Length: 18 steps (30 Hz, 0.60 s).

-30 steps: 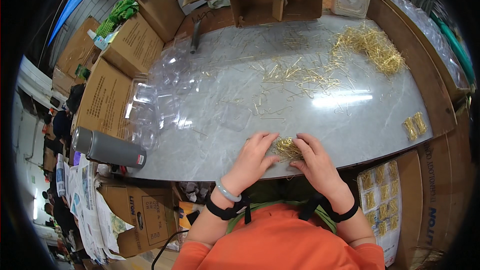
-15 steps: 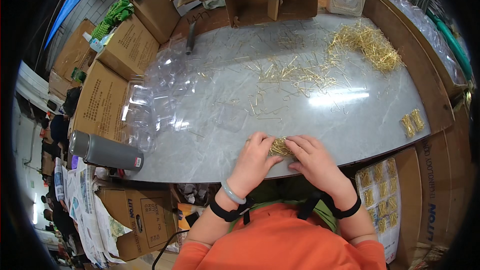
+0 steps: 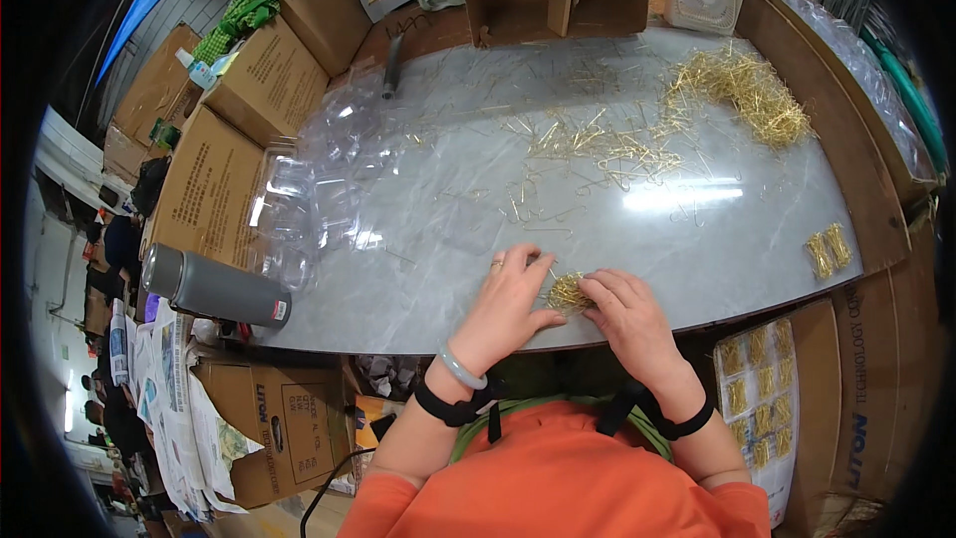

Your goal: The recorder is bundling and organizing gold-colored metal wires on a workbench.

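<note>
A small bundle of gold wire hooks (image 3: 568, 293) is at the near edge of the grey table. My right hand (image 3: 629, 321) grips the bundle's right side, thumb below and fingers above. On the other side my left hand (image 3: 503, 301) is open, its thumb and fingers spread around the bundle's left end with a gap between. A thin wire shows near the left fingertips; whether they touch it I cannot tell. Loose gold hooks (image 3: 597, 149) lie scattered farther off, and a dense heap of hooks (image 3: 752, 95) sits at the far right.
Two tied hook bundles (image 3: 829, 250) lie by the right edge. Clear plastic trays (image 3: 299, 204) and a grey bottle (image 3: 214, 286) stand at the left. Cardboard boxes (image 3: 214, 189) border the table. At lower right, a packed tray (image 3: 759, 394) holds several bundles.
My left hand has opened and drawn away from the bundle, its fingers lifting apart. My right hand stays on the bundle. The view has shifted slightly.
</note>
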Each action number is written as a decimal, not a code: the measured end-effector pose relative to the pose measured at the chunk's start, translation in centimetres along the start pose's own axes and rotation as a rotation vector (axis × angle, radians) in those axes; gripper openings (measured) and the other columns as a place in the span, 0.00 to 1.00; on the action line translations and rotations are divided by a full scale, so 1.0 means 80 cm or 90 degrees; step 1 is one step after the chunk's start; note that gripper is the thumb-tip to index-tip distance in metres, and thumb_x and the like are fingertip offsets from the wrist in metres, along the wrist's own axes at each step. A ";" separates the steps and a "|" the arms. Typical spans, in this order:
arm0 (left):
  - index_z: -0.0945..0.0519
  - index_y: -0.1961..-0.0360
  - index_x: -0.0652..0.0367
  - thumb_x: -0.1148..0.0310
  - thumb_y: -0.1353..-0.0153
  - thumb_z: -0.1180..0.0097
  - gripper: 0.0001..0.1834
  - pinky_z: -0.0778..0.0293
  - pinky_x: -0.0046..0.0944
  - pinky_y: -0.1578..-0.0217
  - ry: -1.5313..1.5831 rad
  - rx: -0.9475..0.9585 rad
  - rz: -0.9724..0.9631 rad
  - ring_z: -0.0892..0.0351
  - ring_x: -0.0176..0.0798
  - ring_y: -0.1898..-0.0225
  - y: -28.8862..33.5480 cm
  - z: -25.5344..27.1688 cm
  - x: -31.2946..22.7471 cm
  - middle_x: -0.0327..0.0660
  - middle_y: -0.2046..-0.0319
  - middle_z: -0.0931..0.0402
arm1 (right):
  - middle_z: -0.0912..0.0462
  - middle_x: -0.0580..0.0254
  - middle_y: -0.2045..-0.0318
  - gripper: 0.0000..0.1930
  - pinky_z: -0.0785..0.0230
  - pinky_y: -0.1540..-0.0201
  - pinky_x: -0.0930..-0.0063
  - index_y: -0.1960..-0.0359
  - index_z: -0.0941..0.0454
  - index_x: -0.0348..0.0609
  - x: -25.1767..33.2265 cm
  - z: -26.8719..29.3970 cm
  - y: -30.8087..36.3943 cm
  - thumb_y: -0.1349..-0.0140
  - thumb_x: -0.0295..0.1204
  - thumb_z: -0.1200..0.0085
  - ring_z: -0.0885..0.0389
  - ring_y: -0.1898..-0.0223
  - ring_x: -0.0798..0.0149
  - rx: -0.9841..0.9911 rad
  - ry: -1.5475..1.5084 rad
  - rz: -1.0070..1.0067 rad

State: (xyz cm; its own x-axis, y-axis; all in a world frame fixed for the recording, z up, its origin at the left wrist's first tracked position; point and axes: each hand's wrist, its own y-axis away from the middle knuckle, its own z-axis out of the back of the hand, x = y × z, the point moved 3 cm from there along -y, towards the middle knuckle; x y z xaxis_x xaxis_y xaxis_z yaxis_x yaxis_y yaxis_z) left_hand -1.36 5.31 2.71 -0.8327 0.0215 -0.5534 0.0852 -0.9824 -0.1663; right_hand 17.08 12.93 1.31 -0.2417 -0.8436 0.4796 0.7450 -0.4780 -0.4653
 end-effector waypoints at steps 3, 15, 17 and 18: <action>0.23 0.43 0.63 0.66 0.54 0.22 0.36 0.29 0.50 0.42 -0.013 -0.004 -0.048 0.30 0.58 0.44 -0.007 0.002 -0.002 0.51 0.46 0.29 | 0.19 0.55 0.46 0.24 0.26 0.41 0.58 0.45 0.22 0.41 0.000 -0.001 0.001 0.46 0.22 0.33 0.22 0.42 0.49 -0.014 0.021 0.015; 0.22 0.53 0.62 0.64 0.49 0.24 0.25 0.25 0.52 0.54 -0.043 -0.116 0.086 0.23 0.60 0.54 0.012 -0.031 -0.035 0.52 0.57 0.24 | 0.20 0.52 0.45 0.24 0.26 0.39 0.58 0.43 0.23 0.37 0.000 -0.006 0.007 0.44 0.19 0.42 0.23 0.40 0.48 -0.022 0.041 0.010; 0.22 0.52 0.63 0.64 0.49 0.25 0.26 0.26 0.52 0.53 -0.027 -0.117 0.087 0.23 0.60 0.53 0.013 -0.032 -0.035 0.52 0.55 0.24 | 0.20 0.52 0.45 0.23 0.26 0.39 0.58 0.43 0.23 0.36 0.001 -0.006 0.007 0.44 0.19 0.43 0.22 0.40 0.48 -0.024 0.043 0.010; 0.22 0.50 0.63 0.64 0.48 0.25 0.27 0.26 0.52 0.52 -0.007 -0.105 0.090 0.24 0.61 0.51 0.014 -0.032 -0.037 0.53 0.54 0.24 | 0.20 0.52 0.45 0.23 0.26 0.39 0.58 0.43 0.23 0.36 0.001 -0.006 0.006 0.44 0.19 0.43 0.22 0.40 0.48 -0.023 0.044 0.011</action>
State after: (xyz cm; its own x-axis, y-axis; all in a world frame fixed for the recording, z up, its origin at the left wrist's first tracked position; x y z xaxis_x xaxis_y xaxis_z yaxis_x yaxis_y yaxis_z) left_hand 2.56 4.65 2.08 -0.8119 -0.1179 -0.5717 0.2896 -0.9317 -0.2191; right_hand 17.15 12.49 0.80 -0.2725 -0.8660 0.4193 0.7265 -0.4709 -0.5005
